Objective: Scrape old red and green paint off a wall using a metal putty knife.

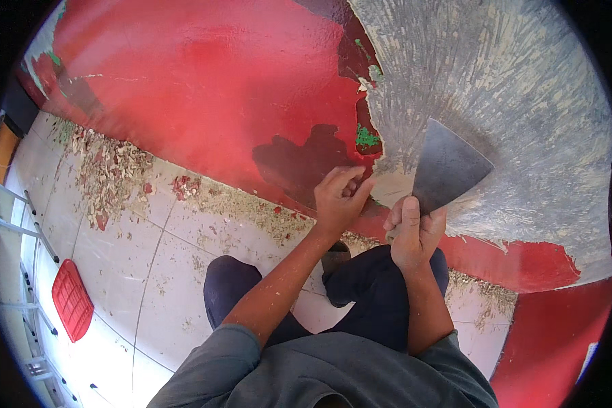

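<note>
Right hand point(415, 234) grips scraper point(447, 166), blade on stripped wall point(496, 75); left hand point(340, 197) pinches loose red paint point(217, 95) edge.

Room under renovation: red painted wall point(204, 81) scraped down to bare plaster point(510, 88), paint flakes point(112, 173) littering the tiled floor point(136, 272), ladder point(20, 224) standing nearby.

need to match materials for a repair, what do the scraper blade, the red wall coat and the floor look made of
Scraper blade: likely steel, dull grey, flat and thin, held in the right hand.
Red wall coat: glossy paint, peeling at ragged edges over grey plaster-like base.
Floor: pale glazed tiles, by the grout lines.
</note>
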Demonstrator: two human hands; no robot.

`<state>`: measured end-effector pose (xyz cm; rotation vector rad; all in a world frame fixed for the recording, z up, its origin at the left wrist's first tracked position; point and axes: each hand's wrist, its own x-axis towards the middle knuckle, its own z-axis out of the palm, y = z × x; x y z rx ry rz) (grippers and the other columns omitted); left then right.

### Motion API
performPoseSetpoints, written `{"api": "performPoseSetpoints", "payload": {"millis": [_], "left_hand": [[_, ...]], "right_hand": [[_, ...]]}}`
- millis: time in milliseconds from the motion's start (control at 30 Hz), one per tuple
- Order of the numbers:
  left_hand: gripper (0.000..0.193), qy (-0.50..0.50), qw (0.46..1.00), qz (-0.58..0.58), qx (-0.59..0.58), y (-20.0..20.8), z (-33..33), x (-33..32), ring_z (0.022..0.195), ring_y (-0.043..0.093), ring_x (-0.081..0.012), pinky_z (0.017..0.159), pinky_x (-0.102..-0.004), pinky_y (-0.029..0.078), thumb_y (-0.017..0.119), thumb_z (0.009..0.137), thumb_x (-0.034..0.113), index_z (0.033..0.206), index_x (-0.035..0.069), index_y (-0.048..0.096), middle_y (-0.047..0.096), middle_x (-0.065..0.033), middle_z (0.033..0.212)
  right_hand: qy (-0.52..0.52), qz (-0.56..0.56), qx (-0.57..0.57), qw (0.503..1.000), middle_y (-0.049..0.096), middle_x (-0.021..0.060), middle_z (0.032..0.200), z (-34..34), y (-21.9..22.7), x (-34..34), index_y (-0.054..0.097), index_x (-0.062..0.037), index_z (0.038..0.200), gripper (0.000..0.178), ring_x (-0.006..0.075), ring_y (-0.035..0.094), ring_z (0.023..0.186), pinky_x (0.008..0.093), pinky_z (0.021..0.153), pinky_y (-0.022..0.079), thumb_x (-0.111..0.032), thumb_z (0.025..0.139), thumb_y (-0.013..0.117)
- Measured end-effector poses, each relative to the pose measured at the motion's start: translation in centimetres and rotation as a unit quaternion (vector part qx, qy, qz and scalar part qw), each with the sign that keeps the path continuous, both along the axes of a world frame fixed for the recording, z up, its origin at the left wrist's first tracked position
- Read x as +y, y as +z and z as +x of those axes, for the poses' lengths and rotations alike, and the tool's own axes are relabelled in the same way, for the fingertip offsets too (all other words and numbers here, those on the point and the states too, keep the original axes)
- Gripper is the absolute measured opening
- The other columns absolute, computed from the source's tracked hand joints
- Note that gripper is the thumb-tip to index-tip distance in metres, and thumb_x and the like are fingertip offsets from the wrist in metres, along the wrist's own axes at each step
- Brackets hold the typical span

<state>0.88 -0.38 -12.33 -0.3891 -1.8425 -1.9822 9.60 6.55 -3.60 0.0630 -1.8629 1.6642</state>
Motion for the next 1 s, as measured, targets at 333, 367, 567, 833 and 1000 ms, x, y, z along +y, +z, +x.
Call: {"api": "performPoseSetpoints", "payload": {"millis": [333, 367, 567, 833, 1000], "left_hand": [[0.013, 0.127, 0.942, -0.091, 0.299, -0.1, -4.0, 2.0, 0.065, 0.052, -0.0239, 0.059, -0.0352, 0.042, 0.072, 0.072, 0.007, 0.081, 0.003, 0.064, 0.056, -0.0083, 0.077], [0.013, 0.124, 0.942, -0.091, 0.298, 0.1, -4.0, 2.1, 0.065, 0.052, -0.0239, 0.059, -0.0352, 0.042, 0.072, 0.072, 0.007, 0.081, 0.003, 0.064, 0.056, -0.0083, 0.077], [0.011, 0.106, 0.94, -0.176, 0.272, 0.7, -4.1, 1.2, 0.072, 0.054, -0.027, 0.064, -0.0375, 0.04, 0.067, 0.076, 0.005, 0.077, 0.005, 0.056, 0.056, -0.0078, 0.08], [0.018, 0.028, 0.927, -0.231, 0.293, -1.3, -3.3, -0.8, 0.076, 0.052, -0.0245, 0.066, -0.0359, 0.04, 0.068, 0.076, 0.013, 0.089, 0.005, 0.059, 0.055, -0.0068, 0.085], [0.033, 0.085, 0.928, -0.185, 0.312, -0.1, -3.9, -0.2, 0.078, 0.053, -0.0225, 0.066, -0.0356, 0.04, 0.076, 0.068, 0.016, 0.097, 0.007, 0.065, 0.057, -0.0026, 0.087]], "right_hand": [[0.014, 0.003, 0.021, 1.0, 0.046, 0.0029, 0.065, 0.4, 0.0, 0.2, 0.042, -0.0058, 0.107, 0.015, 0.0092, 0.045, 0.051, 0.0233, 0.045, 0.042, -0.015, 0.096, 0.047], [0.012, 0.002, 0.02, 1.0, 0.046, 0.0029, 0.065, 0.3, 0.0, 0.2, 0.042, -0.0058, 0.107, 0.015, 0.0092, 0.045, 0.051, 0.0233, 0.045, 0.042, -0.015, 0.096, 0.047], [0.011, 0.027, 0.025, 0.999, 0.047, 0.0032, 0.065, 0.3, -0.1, 0.7, 0.042, -0.0054, 0.11, 0.018, 0.0092, 0.045, 0.05, 0.0231, 0.045, 0.042, -0.016, 0.096, 0.048], [0.012, 0.003, 0.015, 1.0, 0.047, 0.0027, 0.064, 0.1, 0.0, 0.7, 0.042, -0.0047, 0.111, 0.02, 0.0079, 0.045, 0.051, 0.0226, 0.045, 0.042, -0.016, 0.095, 0.049], [0.013, 0.002, 0.015, 1.0, 0.049, 0.0031, 0.067, -0.1, -0.2, 0.6, 0.042, -0.0019, 0.11, 0.02, 0.0073, 0.045, 0.05, 0.022, 0.045, 0.04, -0.014, 0.095, 0.048]]}}
